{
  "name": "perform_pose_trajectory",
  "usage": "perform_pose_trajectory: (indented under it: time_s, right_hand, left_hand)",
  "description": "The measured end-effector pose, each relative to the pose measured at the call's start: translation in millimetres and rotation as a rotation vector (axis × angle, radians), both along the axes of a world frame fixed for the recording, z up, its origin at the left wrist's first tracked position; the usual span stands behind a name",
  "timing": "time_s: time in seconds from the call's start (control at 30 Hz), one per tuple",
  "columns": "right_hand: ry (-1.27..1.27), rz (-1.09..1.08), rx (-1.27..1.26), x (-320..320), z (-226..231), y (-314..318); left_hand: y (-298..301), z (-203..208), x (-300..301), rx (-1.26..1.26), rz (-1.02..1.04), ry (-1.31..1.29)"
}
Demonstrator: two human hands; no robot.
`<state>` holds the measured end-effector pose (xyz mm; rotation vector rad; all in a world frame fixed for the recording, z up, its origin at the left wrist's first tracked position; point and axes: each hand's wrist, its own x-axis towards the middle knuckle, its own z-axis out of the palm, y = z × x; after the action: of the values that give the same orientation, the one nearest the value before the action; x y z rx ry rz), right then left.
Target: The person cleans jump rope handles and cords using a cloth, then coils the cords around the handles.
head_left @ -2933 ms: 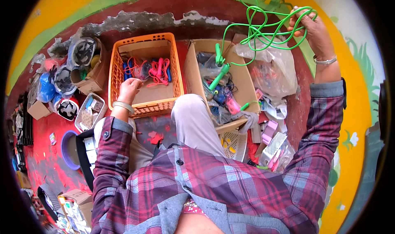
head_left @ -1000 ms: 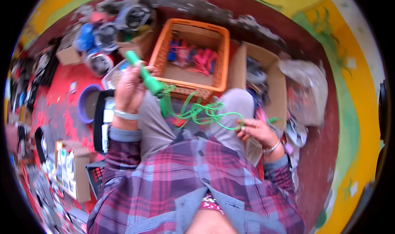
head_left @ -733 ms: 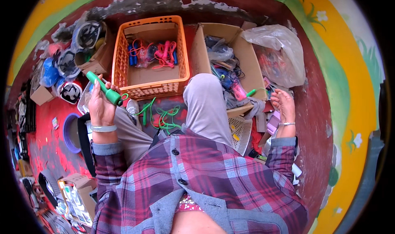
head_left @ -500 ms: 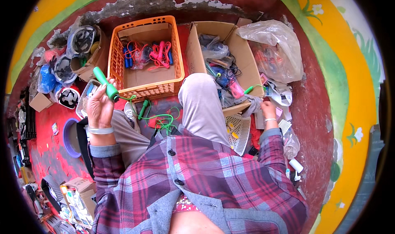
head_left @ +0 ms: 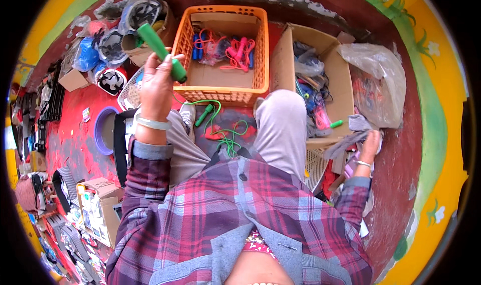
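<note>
My left hand point(head_left: 156, 87) is raised by the near left corner of the orange basket point(head_left: 220, 95), its fingers closed on a green jump rope handle point(head_left: 159, 49). The green cord point(head_left: 218, 109) runs down from near that basket to loose loops between my knees. A second green handle point(head_left: 204, 115) lies on the floor beside the cord. On the right, my right hand point(head_left: 370, 145) grips a crumpled grey cloth point(head_left: 345, 143), which hangs at the near right corner of the cardboard box point(head_left: 328, 142). My right fingertips are partly hidden by the cloth.
Pink and blue jump ropes point(head_left: 239, 54) lie in the basket. Inside the box are bagged odds and ends, with a clear plastic bag point(head_left: 383, 79) beside it. Helmets point(head_left: 111, 80), a purple basin point(head_left: 104, 130) and a small carton point(head_left: 102, 205) stand to the left.
The view has swung, shifting the scene rightward. My left hand has lifted the green handle higher beside the basket. My right hand has moved the grey cloth slightly outward from the box corner.
</note>
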<state>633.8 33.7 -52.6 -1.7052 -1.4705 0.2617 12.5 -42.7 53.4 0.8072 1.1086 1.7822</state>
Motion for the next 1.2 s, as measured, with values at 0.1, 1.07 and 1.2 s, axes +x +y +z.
perform_pose_trajectory:
  time_s: [0.1,1.07,1.2]
  right_hand:
    - [0.788,0.194,-0.025,-75.7,85.4,11.6]
    - [1.216,1.018,-0.414,-501.0,122.2,129.9]
    - [0.892,0.986,-0.191,-485.3,113.1,145.5]
  left_hand:
    - [19.8,6.8,7.0,0.010,-0.061,0.150]
    - [98.7,-29.5,-14.0,-0.268,-0.351,-0.139]
    - [101.1,-38.6,-11.5,-0.310,-0.336,-0.214]
